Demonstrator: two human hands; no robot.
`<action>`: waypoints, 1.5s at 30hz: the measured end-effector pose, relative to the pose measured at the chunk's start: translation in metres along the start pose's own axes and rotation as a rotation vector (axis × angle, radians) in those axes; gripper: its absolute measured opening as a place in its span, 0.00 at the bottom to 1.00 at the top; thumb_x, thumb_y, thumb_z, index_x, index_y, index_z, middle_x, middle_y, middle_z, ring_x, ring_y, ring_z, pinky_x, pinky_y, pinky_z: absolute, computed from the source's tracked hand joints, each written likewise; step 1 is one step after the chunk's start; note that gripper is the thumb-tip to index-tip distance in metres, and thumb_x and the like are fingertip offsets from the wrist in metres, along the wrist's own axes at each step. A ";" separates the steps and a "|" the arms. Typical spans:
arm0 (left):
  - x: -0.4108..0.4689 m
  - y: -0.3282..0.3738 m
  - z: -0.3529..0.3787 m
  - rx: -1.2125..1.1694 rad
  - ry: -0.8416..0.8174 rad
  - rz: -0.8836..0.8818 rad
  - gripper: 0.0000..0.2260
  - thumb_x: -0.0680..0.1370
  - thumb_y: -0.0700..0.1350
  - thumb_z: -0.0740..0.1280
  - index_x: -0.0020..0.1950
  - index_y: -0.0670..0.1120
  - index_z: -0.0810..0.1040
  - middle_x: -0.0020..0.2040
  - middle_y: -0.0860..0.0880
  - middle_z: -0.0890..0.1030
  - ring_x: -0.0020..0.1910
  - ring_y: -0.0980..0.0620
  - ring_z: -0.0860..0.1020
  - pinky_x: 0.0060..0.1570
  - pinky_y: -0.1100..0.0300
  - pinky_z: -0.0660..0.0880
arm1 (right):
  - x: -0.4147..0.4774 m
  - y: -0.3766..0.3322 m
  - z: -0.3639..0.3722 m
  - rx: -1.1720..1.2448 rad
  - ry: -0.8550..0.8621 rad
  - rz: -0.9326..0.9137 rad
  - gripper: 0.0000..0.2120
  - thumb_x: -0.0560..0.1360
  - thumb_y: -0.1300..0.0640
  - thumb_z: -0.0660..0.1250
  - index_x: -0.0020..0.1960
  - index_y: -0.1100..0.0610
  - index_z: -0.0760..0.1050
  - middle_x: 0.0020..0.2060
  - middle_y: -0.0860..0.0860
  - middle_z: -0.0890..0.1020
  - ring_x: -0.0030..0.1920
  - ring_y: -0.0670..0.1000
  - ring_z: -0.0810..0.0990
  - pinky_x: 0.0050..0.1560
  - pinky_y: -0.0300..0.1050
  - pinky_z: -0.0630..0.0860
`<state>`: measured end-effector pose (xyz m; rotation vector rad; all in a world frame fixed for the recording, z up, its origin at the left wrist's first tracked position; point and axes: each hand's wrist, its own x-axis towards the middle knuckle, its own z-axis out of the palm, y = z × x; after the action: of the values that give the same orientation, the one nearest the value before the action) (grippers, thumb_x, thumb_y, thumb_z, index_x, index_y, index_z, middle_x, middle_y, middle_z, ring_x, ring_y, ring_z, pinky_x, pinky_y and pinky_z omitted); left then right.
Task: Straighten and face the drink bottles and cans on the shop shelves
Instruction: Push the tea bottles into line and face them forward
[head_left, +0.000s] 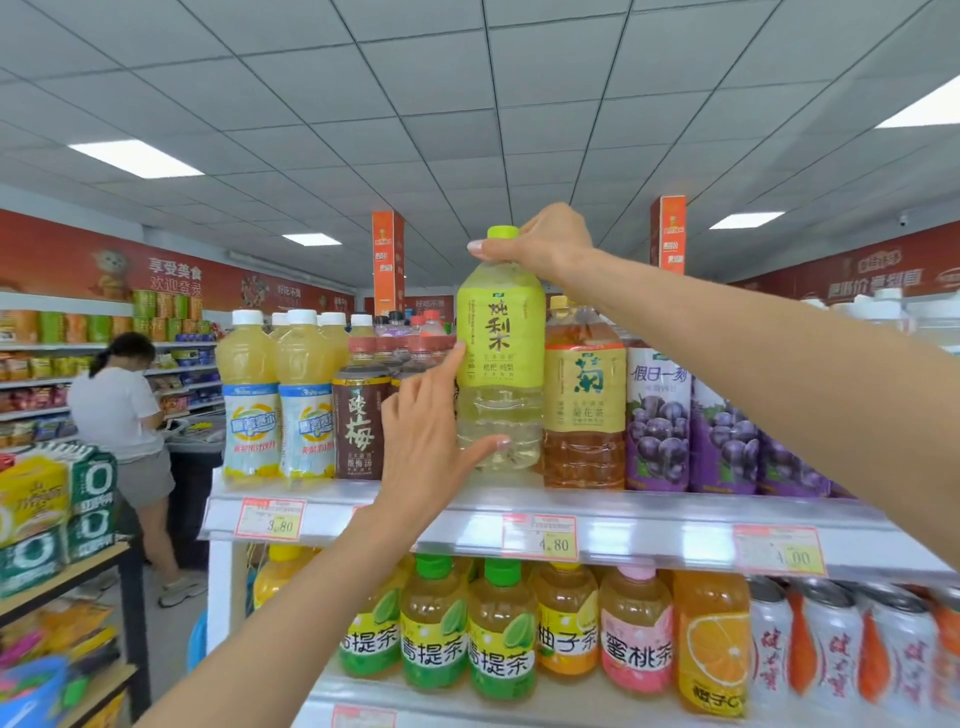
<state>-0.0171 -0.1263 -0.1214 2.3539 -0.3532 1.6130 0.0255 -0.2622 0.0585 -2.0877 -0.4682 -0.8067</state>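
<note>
Far left I see a person in a white top standing at another aisle, well apart from my work; next along, on the top shelf, stand the pale juice bottles with white caps, then a dark plum drink bottle just beside them; my left grip comes up in front of that plum bottle, released and spread wide, its fingers straight; the forefinger tip touches the left edge of the label on the yellow-green bottle, and the thumb tip rests on the clear lower part of the same bottle, so the hand brackets it without clasping it; that bottle stands upright at the front edge of the top shelf, label facing me, between the plum bottle and an amber tea bottle; my right grip reaches in from the right and grasps the bottle at its neck just under the lime cap, fingers curled round behind, one fingertip showing at the front; right of the tea stand purple grape bottles; price tags hang on the shelf rim; below, a row of green-capped tea bottles runs rightwards into red-and-white cans.
</note>
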 end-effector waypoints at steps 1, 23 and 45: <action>0.001 -0.004 0.001 0.046 -0.003 0.014 0.45 0.63 0.57 0.75 0.74 0.46 0.59 0.58 0.46 0.76 0.56 0.44 0.71 0.54 0.51 0.65 | 0.001 0.003 0.004 -0.030 -0.005 0.002 0.26 0.61 0.38 0.76 0.44 0.60 0.80 0.44 0.52 0.80 0.45 0.51 0.79 0.46 0.43 0.74; -0.013 -0.026 0.028 0.248 -0.101 0.159 0.47 0.59 0.59 0.77 0.71 0.44 0.62 0.63 0.46 0.73 0.57 0.47 0.70 0.55 0.54 0.61 | 0.000 0.032 0.013 -0.495 -0.133 -0.113 0.26 0.68 0.36 0.68 0.43 0.61 0.81 0.40 0.52 0.83 0.45 0.55 0.81 0.48 0.47 0.75; -0.003 -0.015 0.034 0.325 -0.095 0.250 0.50 0.57 0.60 0.77 0.73 0.49 0.60 0.74 0.41 0.60 0.66 0.43 0.64 0.60 0.49 0.59 | -0.120 0.156 -0.010 -0.837 0.095 -0.584 0.51 0.59 0.31 0.70 0.74 0.48 0.53 0.75 0.62 0.55 0.75 0.61 0.53 0.73 0.61 0.44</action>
<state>0.0170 -0.1238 -0.1374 2.7282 -0.4506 1.7891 0.0245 -0.3665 -0.1083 -2.6775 -0.8025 -1.6518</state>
